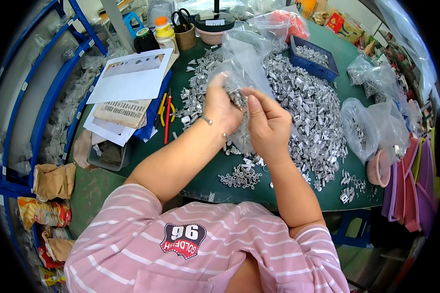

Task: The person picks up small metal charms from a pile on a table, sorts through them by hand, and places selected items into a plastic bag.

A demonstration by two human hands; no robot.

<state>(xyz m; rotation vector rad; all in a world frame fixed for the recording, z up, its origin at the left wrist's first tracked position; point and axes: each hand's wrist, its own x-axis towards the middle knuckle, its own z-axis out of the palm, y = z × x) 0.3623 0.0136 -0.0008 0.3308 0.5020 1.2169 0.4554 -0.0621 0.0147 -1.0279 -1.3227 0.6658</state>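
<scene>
Above a heap of small silvery metal pieces (305, 117) on the green table, my two hands meet at a clear plastic bag (247, 61). My left hand (220, 105) is closed around the bag, and a few metal pieces show at its palm. Thumb and fingers of my right hand (269, 124) pinch together at the bag's near side, beside those pieces; whether they grip plastic or a piece is too small to tell. Nearer to me lies a separate small pile of ring-shaped metal pieces (240, 177).
A blue bin (322, 73) of metal pieces stands at the far right. Clear bags of parts (359, 129) and a pink basket (378, 168) line the right edge. On the left are papers (127, 80), a red pencil (167, 119), yellow-handled pliers (162, 110) and blue shelving (27, 78).
</scene>
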